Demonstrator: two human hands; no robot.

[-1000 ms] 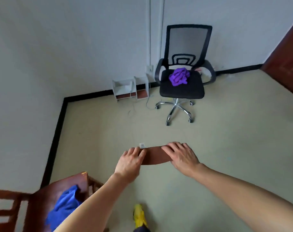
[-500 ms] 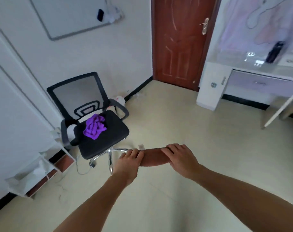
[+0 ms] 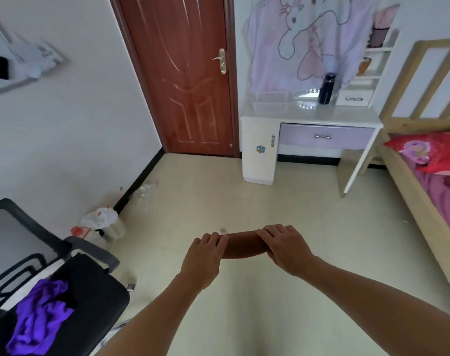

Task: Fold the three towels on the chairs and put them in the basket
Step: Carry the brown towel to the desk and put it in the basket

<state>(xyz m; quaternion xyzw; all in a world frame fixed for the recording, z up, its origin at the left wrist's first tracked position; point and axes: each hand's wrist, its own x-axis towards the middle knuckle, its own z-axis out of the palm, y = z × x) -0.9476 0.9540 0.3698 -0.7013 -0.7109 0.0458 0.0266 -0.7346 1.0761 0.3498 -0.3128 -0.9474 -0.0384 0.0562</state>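
My left hand [image 3: 206,255] and right hand [image 3: 288,250] clasp the brown towel [image 3: 241,249] by its 2 ends; I judge it soft, light and best held there.

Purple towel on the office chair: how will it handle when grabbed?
Likely floppy: the purple towel lies crumpled in loose folds, so it should drape and unfurl from one grip. Probably light and not slippery, given soft cloth. The office chair may roll if tugged. Left hand and right hand now grip the brown towel.
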